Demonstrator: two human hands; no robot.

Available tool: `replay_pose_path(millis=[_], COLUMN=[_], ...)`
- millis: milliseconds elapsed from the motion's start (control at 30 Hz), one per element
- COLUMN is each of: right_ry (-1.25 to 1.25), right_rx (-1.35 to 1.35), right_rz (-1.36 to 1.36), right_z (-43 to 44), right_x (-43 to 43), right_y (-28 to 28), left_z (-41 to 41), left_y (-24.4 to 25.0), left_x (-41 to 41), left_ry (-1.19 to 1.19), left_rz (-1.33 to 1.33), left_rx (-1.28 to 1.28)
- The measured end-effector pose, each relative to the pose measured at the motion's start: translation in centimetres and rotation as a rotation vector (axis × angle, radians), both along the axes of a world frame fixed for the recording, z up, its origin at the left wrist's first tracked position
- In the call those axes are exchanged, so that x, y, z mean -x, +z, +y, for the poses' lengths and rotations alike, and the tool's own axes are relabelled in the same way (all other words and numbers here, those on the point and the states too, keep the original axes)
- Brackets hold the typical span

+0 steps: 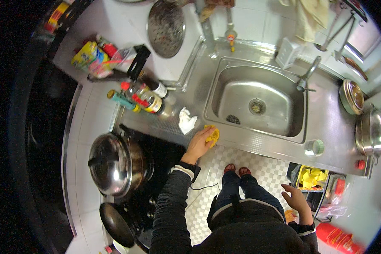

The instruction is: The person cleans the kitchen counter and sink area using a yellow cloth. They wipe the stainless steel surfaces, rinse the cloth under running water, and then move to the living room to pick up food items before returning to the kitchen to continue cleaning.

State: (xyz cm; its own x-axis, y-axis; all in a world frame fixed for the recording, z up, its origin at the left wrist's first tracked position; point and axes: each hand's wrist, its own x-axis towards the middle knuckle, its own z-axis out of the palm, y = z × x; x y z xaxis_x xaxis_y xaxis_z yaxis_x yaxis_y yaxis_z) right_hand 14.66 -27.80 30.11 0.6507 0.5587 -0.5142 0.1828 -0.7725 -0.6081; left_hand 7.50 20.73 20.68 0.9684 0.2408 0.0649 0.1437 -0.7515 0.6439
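My left hand (199,145) presses a yellow cloth (213,136) onto the front edge strip of the stainless steel counter (241,136), near the sink's front left corner. A crumpled white tissue (187,120) lies just beyond that hand. The steel sink (257,95) holds a dark scouring pad (233,119) near its front left wall, and bits of food sit in its drain (257,106). My right hand (296,197) hangs in the air beside my body, fingers apart, holding nothing.
At left are sauce bottles (149,98), a lidded steel pot (111,165) on the black stove (165,146) and a dark pan (116,223). A faucet (309,74), a green cup (317,147) and another steel pot (371,130) stand at right. Below is a storage rack (317,203).
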Motion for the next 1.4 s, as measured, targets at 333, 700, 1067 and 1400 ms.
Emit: replay_pose_path(millis=[333,700,1067,1400], right_ry=[-0.502,-0.492,-0.703,-1.271], right_rx=[0.057,-0.097,-0.624,-0.11], right_rz=[-0.043,-0.06,-0.118,-0.458], right_z=[-3.3,-2.1,1.2,-13.1], right_x=[7.9,7.1,-0.7,-4.1], right_y=[1.5,0.9,-0.6,-7.4], left_z=[3.2,9.6,-28.2,-34.1], left_y=[-1.1,-6.6,8.2,7.0], left_x=[-3.2,-4.6,-10.7,-15.8], left_ry=[0.286,0.308,-0.746,-0.806], left_rz=[-0.104,-0.113,-0.003,0.074], left_rx=[-0.469,-0.097,0.435,0.338])
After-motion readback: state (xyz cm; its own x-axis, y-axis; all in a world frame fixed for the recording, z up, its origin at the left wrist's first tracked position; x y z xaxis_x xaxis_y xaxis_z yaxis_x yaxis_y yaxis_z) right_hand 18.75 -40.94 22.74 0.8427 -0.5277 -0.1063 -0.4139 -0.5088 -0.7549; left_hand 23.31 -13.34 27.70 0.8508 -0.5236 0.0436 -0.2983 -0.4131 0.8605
